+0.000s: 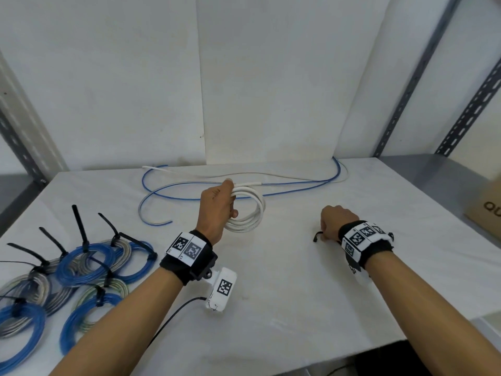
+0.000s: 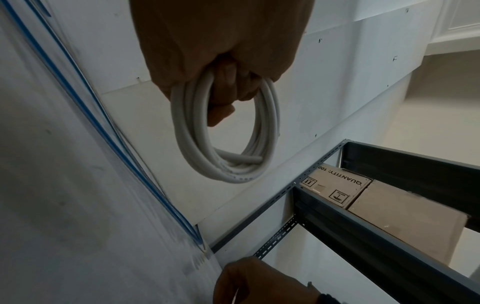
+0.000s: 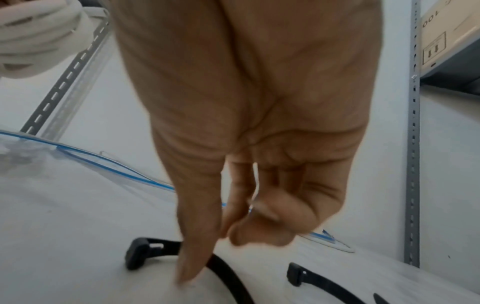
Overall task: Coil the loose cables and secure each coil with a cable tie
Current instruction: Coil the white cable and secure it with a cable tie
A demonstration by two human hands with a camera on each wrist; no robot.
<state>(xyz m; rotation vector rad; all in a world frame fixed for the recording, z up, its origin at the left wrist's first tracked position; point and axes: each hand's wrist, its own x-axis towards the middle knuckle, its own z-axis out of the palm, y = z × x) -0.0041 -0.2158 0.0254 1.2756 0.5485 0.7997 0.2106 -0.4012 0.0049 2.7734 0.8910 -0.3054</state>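
1. The left hand [image 1: 217, 210] is raised above the white tabletop [image 1: 284, 280], its fingers curled through and round a white cable coil [image 1: 250, 213]. The left-wrist view shows the grip closed tight on the top of the coil [image 2: 226, 131], with several loops hanging free below the fingers and one cut end lying across the bottom of the loops.
2. The right hand [image 1: 334, 222] is down at the tabletop on the right side, well apart from the left. Its fingers are bent inward, and a black cable tie [image 1: 317, 236] sticks out from under it on the left.
3. In the right-wrist view the thumb and fingers of the right hand [image 3: 249, 164] close toward each other over the cable tie [image 3: 223, 265], whose head lies just left of the thumb. The thumb tip crosses the strap. I cannot tell whether the tie is truly pinched or only touched.
4. A second cable tie [image 3: 324, 283] lies on the tabletop just to the right of the first.
5. A loose blue cable [image 1: 206, 198] sprawls across the far part of the tabletop behind the left hand.
6. At the near left lie finished blue and grey coils [image 1: 81, 267], each bound with a black tie whose tail points up and away.
7. A cardboard box [image 1: 485, 210] sits on the metal shelf at the right edge.
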